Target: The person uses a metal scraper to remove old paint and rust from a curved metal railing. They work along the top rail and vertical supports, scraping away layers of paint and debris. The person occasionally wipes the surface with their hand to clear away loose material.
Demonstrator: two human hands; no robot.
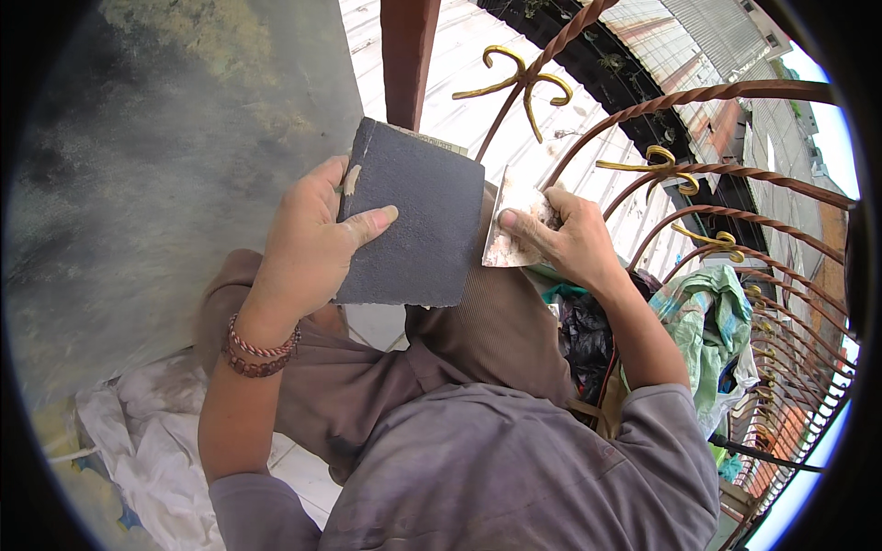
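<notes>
My left hand [317,234] is closed on a dark grey rectangular board [413,220], with the thumb flat across its face and the fingers behind it. The board has a grainy surface, a pale chipped patch on its left edge and a rough lower edge. Just to its right, my right hand [571,234] pinches a thin, flat metal scraper [514,230] smeared with whitish residue. The scraper stands close to the board's right edge; whether they touch I cannot tell. Both are held above my bent knees.
A mottled grey wall [184,184] fills the left side. To the right runs a twisted brown railing [717,92] with gold scrolls, beside a brown post [404,64]. Green cloth [703,308] and a black plastic bag [585,335] lie by my right arm; white sheeting [165,422] lies at lower left.
</notes>
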